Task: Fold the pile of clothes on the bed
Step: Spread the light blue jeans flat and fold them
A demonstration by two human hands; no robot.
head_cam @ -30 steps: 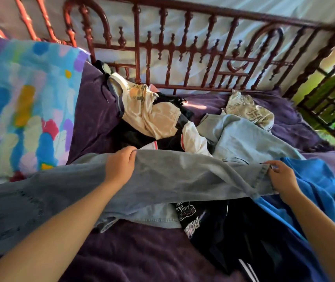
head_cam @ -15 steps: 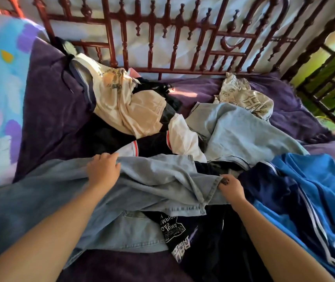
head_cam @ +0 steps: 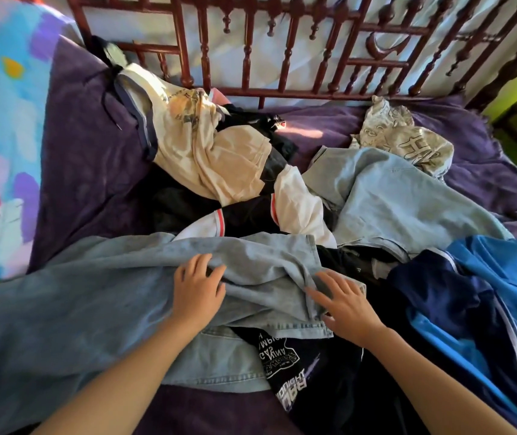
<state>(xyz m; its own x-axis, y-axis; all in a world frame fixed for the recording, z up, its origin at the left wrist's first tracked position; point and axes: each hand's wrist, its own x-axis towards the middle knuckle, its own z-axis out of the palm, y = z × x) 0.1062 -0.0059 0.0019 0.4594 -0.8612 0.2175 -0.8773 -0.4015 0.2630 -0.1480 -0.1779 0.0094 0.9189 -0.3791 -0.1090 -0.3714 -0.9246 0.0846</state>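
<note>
Light blue jeans (head_cam: 94,296) lie across the purple bedspread (head_cam: 87,158), one leg stretching to the left. My left hand (head_cam: 197,287) rests flat on the denim with spread fingers. My right hand (head_cam: 345,302) presses flat on the bunched waistband end beside it. Behind them sits the pile: a cream shirt (head_cam: 207,152), black garments (head_cam: 250,215), a white sleeve with red trim (head_cam: 298,202), a second pale denim piece (head_cam: 401,196) and a grey printed top (head_cam: 407,136). A black printed tee (head_cam: 285,365) lies under the jeans.
A blue sports jacket with white stripes (head_cam: 486,302) covers the right side. A colourful painted-pattern blanket (head_cam: 0,136) fills the left. The dark red wooden bed rail (head_cam: 282,42) runs along the back, with a green gap at the far right.
Both hands let go of the jeans' edge they were gripping and now lie flat on the denim. The right hand moved left, bunching the waistband end toward the left hand.
</note>
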